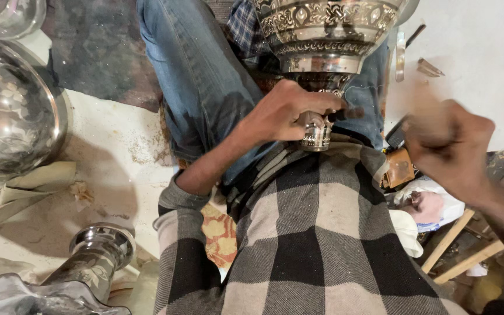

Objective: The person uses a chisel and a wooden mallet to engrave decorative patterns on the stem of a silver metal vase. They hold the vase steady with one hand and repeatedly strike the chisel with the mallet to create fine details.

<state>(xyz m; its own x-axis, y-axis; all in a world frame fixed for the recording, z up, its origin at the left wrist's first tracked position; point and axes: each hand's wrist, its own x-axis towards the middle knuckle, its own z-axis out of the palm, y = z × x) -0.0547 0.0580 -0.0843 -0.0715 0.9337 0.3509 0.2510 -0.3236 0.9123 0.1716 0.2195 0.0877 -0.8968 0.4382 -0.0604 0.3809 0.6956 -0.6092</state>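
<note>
The engraved metal vessel [325,35] lies across the person's lap at centre far, its stem pointing near. The left hand [284,111] is closed around the stem just below the bowl. The right hand [447,143] hangs raised to the right — blurred, so its grip cannot be told. The pale floor [118,146] is dusty; a shiny metal bowl [13,111] rests at far left, a polished stand [97,251] near left.

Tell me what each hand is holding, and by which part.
The left hand grips the engraved metal vessel by its narrow stem, below the bowl. The right hand is blurred; whether it holds anything cannot be told.
</note>
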